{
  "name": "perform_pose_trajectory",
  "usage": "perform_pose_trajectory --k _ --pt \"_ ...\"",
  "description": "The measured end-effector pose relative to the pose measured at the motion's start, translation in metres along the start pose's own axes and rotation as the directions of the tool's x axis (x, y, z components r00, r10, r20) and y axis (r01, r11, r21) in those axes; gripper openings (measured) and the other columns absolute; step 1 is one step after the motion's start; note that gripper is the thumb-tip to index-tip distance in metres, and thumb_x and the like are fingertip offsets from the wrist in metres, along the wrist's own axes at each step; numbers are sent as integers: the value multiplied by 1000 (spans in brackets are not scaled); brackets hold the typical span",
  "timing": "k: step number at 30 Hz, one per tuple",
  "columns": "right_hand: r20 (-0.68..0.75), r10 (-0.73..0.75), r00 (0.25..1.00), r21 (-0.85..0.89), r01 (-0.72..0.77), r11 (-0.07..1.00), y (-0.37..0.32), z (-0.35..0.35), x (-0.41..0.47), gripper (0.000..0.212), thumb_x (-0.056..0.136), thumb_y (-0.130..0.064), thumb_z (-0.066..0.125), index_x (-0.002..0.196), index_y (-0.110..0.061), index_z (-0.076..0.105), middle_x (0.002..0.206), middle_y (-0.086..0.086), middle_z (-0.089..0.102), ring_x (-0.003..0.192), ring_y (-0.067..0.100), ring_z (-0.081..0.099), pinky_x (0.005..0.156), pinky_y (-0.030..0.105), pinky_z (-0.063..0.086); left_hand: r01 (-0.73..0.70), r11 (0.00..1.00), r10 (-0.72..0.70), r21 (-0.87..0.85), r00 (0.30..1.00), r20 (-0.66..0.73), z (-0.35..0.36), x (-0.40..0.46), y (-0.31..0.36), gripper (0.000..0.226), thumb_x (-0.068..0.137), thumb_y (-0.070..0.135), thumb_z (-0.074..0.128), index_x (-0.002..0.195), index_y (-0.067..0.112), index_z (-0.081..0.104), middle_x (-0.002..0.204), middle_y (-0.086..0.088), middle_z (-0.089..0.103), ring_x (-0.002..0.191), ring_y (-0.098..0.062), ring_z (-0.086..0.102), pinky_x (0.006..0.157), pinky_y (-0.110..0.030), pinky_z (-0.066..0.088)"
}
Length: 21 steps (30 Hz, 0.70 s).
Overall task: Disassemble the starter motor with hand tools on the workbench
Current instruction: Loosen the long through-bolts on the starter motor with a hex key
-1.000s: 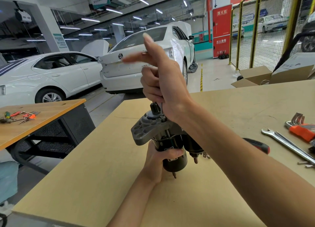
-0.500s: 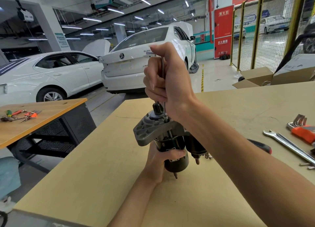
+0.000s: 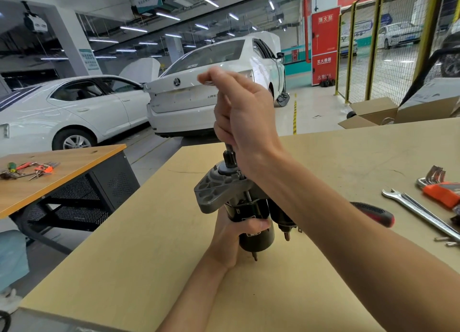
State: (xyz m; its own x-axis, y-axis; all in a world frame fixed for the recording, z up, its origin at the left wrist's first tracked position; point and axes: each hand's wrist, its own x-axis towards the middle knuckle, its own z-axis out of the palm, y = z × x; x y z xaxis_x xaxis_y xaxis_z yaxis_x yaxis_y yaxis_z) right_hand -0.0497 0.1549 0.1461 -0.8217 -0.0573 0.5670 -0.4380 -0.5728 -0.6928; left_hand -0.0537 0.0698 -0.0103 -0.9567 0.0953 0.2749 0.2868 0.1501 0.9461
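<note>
Right under the curled fingers of the right hand point(image 3: 245, 117) sits the starter motor point(image 3: 245, 207), standing upright, left hand point(image 3: 232, 234) gripping its body; thin hex key point(image 3: 228, 147) runs straight down into it.

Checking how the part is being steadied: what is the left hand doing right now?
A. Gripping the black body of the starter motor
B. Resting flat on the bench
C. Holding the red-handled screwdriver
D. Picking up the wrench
A: the left hand is wrapped round the black body of the upright starter motor.
</note>
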Motion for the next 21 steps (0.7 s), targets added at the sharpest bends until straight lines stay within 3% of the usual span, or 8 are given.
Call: perform_pose_trajectory --k 4,7,10,15,18,21 --pt "-65 -152 986 -125 143 982 5 5 -6 24 102 -18 54 83 -7 65 43 -17 50 40 -1 50 45 8 37 114 979 -105 -171 993 58 0 -4 -3 62 36 32 77 95 20 66 85 5 75 94 -24 68 81 -35 56" --pt "-79 -286 955 -154 272 950 4 9 -10 35 98 -10 59 63 -12 56 43 -15 45 37 2 42 45 12 33 47 986 -46 -159 999 8 1 -6 4 57 39 32 77 93 13 69 93 -11 70 105 -44 60 95 -56 48" --pt "-84 -316 945 -89 308 947 1 11 -13 42 91 -7 67 55 -13 48 46 -4 36 37 5 32 40 17 30 57 986 -57 -159 998 1 2 -5 6 57 39 32 77 92 15 69 95 -16 67 109 -49 57 99 -64 43" --pt "-105 -216 971 -52 211 976 -3 7 -8 44 95 -8 62 56 -15 44 46 -8 34 39 6 25 41 18 26 134 970 -128 -202 991 45 2 -4 1 70 34 34 76 101 18 64 101 -10 69 104 -33 65 89 -45 56" --pt "-75 -180 981 -82 174 981 -4 6 -7 47 98 -10 53 53 -16 43 42 -14 34 39 5 25 42 16 25 74 990 -73 -122 997 11 1 -3 0 65 34 37 75 96 17 69 101 -14 70 109 -38 62 95 -52 51" --pt "-51 -191 980 -64 187 980 -6 5 -7 41 100 -11 46 59 -12 48 42 -11 30 37 4 24 40 13 27 121 979 -111 -163 991 74 -2 -1 -8 66 36 33 76 99 19 63 87 4 76 91 -17 73 78 -34 59"
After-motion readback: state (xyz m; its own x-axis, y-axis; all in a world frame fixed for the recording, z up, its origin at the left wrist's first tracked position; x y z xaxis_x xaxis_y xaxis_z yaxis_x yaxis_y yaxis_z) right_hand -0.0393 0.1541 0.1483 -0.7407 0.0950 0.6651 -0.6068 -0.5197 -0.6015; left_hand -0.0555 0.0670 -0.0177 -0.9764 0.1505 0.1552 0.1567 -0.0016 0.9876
